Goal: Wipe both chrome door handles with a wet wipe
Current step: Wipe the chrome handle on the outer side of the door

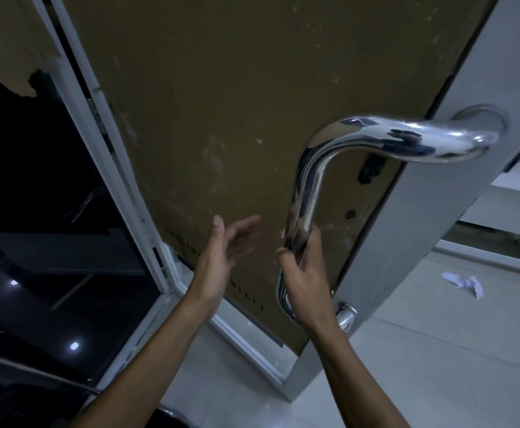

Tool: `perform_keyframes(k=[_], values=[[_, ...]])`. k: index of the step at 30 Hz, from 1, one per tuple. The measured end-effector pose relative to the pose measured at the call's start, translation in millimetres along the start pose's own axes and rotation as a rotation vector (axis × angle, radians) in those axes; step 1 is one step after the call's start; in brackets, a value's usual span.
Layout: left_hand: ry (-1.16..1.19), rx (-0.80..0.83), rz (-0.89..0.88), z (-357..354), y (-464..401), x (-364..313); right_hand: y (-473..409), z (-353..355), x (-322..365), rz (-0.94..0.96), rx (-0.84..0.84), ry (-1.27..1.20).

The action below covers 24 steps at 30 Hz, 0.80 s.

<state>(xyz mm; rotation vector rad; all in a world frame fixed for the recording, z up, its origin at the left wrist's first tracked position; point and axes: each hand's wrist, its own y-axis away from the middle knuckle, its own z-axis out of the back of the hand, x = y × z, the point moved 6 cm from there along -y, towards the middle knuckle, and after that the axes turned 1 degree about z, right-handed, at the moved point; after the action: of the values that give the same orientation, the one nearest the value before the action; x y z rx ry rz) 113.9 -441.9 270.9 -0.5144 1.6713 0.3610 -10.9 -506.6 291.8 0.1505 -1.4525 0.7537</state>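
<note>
On the lower shaft of the chrome door handle (306, 193), the right hand (305, 273) wraps its fingers round the tube. Just beside it, the left hand (221, 251) hovers with fingers straight, holding nothing. Crumpled white wipes (465, 284) lie on the floor (437, 350).

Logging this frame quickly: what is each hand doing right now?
Left hand: open, fingers straight, holding nothing, apart from the handle.
Right hand: fingers curled round the lower chrome door handle; no wipe visible in it.
</note>
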Motion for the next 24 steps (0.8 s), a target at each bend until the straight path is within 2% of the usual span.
perform_keyframes(k=[4, 10, 16, 24], values=[[-0.003, 0.016, -0.008, -5, 3, -4, 4, -2, 1, 0.044, -0.023, 0.005], [0.008, 0.054, -0.013, -16, 7, -10, -15, -2, 33, 0.31, -0.127, 0.055], [0.016, 0.071, -0.02, -18, 6, -14, -15, -7, 44, 0.636, -0.263, 0.429], [0.052, 0.078, 0.01, -14, -2, -12, -17, -8, 38, 0.817, -0.37, 0.883]])
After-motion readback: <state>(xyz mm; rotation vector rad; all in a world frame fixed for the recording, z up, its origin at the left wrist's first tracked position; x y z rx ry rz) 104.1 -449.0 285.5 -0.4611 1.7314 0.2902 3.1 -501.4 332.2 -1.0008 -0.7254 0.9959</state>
